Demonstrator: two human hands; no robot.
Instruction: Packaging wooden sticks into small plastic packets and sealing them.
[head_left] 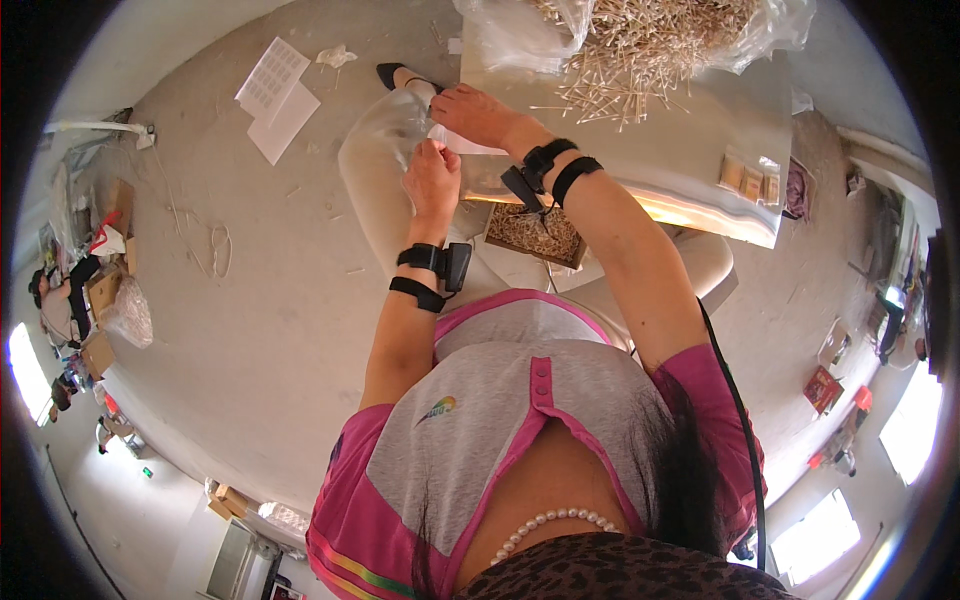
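Note:
At the table's left edge, above my left knee, my left hand (433, 178) is closed in a pinch. Just beyond it, my right hand (475, 115) reaches across with its fingers curled. A thin clear plastic bag (405, 112) shows faintly between the two hands, with both sets of fingertips at its edge; its outline is hard to make out. A white sheet of paper (468, 143) lies partly under my right hand. Farther right, a large heap of cotton swabs (640, 60) with wooden sticks spills out of clear plastic onto the table (690, 150).
Below the table's near edge stands an open box (492, 238) of swabs. Small filled packets (748, 180) lie at the table's right. Printed sheets (275, 85) and crumpled plastic (337, 56) are on the floor at left. Cardboard boxes (98, 355) and another person (60, 305) are farther left.

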